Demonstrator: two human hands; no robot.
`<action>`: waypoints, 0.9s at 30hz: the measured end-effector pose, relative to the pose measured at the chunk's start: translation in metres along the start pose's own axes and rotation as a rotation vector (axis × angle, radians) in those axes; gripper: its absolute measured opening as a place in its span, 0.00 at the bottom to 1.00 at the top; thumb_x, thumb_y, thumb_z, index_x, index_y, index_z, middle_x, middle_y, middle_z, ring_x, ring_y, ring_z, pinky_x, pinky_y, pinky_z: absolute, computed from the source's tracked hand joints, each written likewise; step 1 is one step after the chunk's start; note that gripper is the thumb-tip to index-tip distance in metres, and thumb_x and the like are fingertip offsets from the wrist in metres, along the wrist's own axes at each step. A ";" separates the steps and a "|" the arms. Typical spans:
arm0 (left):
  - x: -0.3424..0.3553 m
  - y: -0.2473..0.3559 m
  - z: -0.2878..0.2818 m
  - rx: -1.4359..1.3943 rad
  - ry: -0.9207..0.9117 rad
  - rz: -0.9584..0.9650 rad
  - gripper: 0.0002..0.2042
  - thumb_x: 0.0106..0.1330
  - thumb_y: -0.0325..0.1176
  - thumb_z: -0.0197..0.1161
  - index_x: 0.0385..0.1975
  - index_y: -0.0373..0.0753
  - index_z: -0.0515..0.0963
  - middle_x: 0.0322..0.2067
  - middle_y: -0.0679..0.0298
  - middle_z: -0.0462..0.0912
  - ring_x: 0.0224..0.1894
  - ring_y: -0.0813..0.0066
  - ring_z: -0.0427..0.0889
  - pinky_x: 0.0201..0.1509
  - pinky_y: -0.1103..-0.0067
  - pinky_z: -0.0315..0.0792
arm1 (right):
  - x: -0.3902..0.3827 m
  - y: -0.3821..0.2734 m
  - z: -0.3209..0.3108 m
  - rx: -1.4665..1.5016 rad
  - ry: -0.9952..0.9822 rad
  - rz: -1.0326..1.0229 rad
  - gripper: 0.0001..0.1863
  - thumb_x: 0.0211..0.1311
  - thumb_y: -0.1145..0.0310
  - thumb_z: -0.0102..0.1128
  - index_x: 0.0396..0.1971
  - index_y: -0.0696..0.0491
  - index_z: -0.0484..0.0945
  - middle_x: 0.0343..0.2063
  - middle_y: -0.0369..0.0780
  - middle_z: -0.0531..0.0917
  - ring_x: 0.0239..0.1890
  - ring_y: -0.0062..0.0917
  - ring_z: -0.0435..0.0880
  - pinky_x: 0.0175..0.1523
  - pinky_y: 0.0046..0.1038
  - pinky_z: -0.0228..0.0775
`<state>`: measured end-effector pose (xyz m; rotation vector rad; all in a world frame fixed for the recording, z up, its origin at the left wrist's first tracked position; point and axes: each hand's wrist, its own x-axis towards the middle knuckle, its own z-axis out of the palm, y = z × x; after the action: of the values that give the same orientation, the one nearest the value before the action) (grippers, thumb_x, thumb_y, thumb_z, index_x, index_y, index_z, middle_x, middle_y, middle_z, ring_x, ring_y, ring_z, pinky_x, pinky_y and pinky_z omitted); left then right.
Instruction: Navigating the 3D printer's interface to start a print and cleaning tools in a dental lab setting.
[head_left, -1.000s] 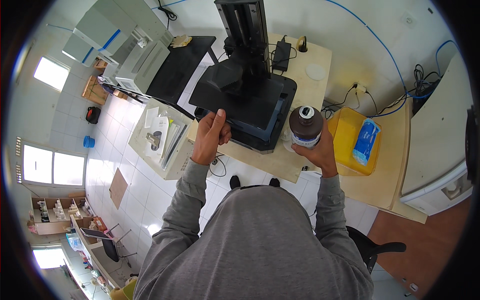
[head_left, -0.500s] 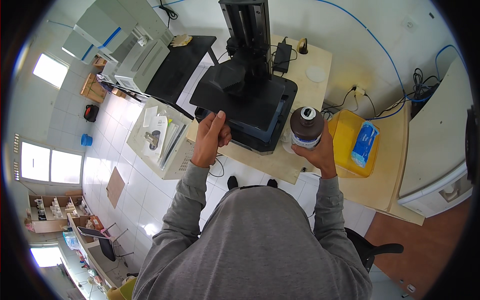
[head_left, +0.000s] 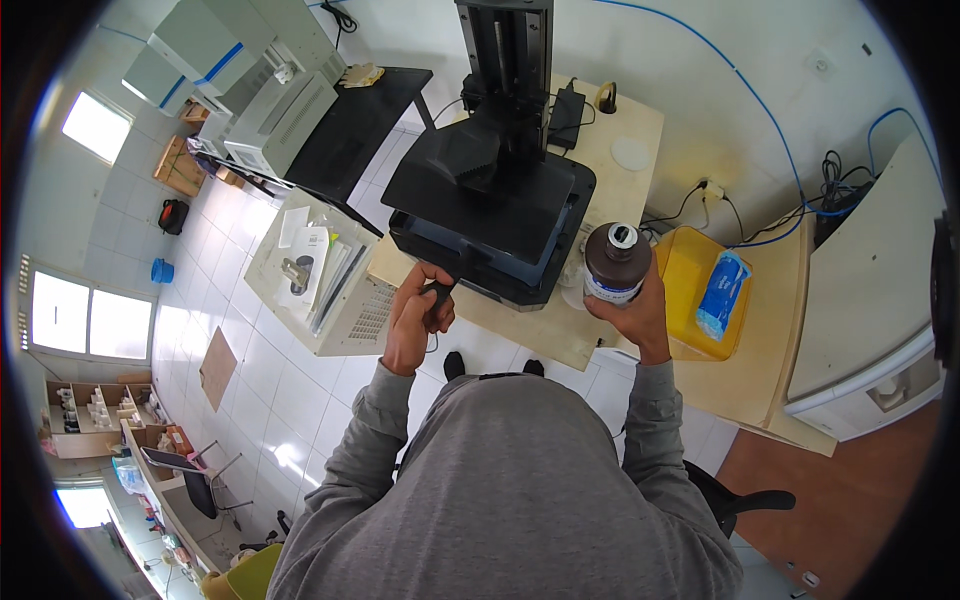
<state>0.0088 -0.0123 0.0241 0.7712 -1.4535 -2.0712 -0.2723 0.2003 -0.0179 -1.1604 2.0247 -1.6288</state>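
My right hand [head_left: 638, 308] is wrapped round a brown bottle [head_left: 614, 262] with a pale label. The bottle's white neck shows a dark opening, and it is held roughly upright beside the printer's right side. My left hand [head_left: 417, 315] is closed with thumb and fingers pinching a small dark object [head_left: 438, 292], whose kind I cannot make out. This hand is at the front left corner of a black resin 3D printer [head_left: 520, 296]. A black plate [head_left: 470, 200] hangs tilted over the printer's tray, which is partly hidden beneath it.
The printer stands on a pale wooden table [head_left: 570, 340]. A yellow tub [head_left: 690, 280] with a blue packet [head_left: 722, 296] is to the right, near cables and a wall socket [head_left: 712, 190]. Papers lie on a white cabinet [head_left: 270, 300] at the left. A black chair [head_left: 740, 498] is behind me at right.
My left hand has dropped back from the plate's edge, and a dark object now shows in its fingers. The bottle stays in my right hand, nearly unmoved. The view has shifted slightly.
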 end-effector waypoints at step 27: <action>-0.008 0.000 0.009 0.963 -0.041 0.331 0.28 0.78 0.26 0.55 0.76 0.33 0.62 0.34 0.43 0.84 0.27 0.46 0.81 0.36 0.62 0.74 | 0.112 0.075 -0.008 -0.006 0.408 -0.126 0.48 0.44 0.61 0.91 0.63 0.55 0.68 0.56 0.47 0.84 0.57 0.36 0.86 0.62 0.38 0.79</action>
<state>0.0082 -0.0008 0.0284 0.7302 -2.4247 -1.0755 -0.3785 0.1256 -0.0563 -1.0416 2.2309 -2.0631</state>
